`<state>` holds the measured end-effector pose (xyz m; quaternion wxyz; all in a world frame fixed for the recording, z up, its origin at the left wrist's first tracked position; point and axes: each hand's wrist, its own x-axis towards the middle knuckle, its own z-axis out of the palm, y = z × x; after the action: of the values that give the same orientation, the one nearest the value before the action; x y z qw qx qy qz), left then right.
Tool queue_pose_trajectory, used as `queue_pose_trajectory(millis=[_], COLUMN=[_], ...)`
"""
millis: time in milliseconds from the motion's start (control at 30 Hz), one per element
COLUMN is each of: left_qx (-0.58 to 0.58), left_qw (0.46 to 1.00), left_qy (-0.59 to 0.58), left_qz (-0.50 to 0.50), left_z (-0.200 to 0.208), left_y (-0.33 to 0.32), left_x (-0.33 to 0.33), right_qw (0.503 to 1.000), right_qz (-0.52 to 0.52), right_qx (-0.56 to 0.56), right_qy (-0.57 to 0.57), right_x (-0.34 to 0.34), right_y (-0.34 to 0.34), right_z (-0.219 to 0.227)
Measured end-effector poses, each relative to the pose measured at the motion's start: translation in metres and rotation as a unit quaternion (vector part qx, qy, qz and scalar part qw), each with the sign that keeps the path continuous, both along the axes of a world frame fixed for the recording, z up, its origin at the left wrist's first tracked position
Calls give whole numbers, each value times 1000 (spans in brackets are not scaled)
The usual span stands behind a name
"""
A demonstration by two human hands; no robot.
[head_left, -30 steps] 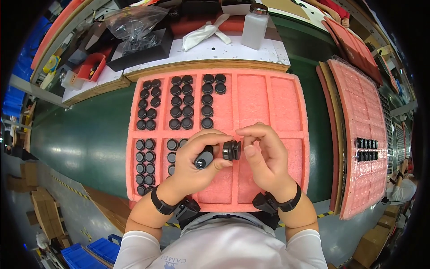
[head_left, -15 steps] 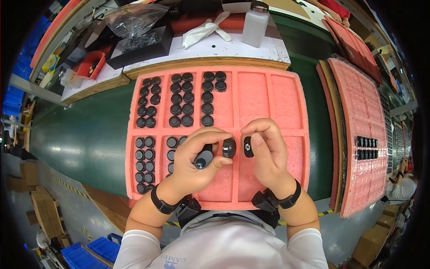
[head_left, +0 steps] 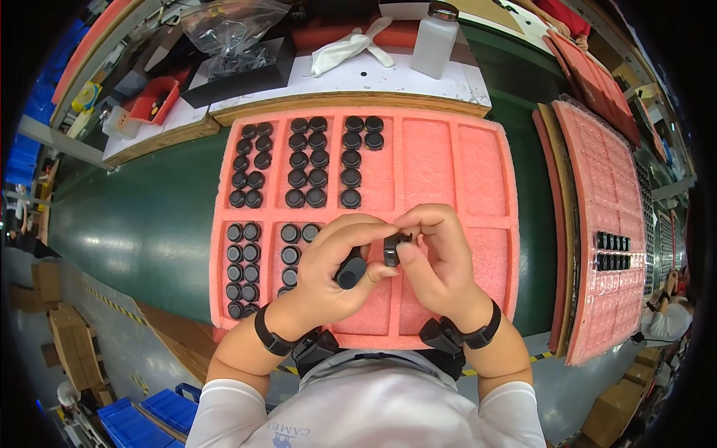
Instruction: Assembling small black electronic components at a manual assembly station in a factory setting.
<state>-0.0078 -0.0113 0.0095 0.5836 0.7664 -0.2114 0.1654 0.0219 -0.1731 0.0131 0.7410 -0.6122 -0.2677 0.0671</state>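
Observation:
Above the pink foam tray point(head_left: 511, 269), my left hand point(head_left: 325, 272) is closed. Its thumb and fingertips pinch a small black round part point(head_left: 390, 252), edge-on. A dark cylindrical handle point(head_left: 349, 273) with a rounded end is tucked in the same hand; its full kind does not show. My right hand point(head_left: 442, 265) meets the left, thumb and fingers closed on a small black piece point(head_left: 406, 237) against the round part. Fingers cover most of this piece. Several black round parts point(head_left: 297, 160) stand in the tray's left and middle compartments.
Behind the tray, a white bench point(head_left: 328, 84) carries a white glove point(head_left: 343, 54), a translucent bottle point(head_left: 435, 41) and a black box point(head_left: 246, 84) with bagged parts. A red bin point(head_left: 157, 101) sits at left. More pink trays point(head_left: 597, 201) lean at right.
My hands have come together, bringing the right hand's black piece against the round part. The round part has turned more edge-on, and the handle in my left hand has tilted.

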Motion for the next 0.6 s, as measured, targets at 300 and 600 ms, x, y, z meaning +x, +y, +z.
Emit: queue_pose_trajectory(millis=[300, 600], left_qx=[2, -22], left_qw=[1000, 1000], left_qy=[-4, -2], left_qz=[-1, 3], left_z=[-2, -6], left_y=[2, 4], left_x=[2, 4], right_qw=[996, 997], right_qz=[-22, 5], right_qx=[31, -79], right_qy=[85, -15], right_x=[-1, 9], right_y=[-2, -11], right_z=[8, -2])
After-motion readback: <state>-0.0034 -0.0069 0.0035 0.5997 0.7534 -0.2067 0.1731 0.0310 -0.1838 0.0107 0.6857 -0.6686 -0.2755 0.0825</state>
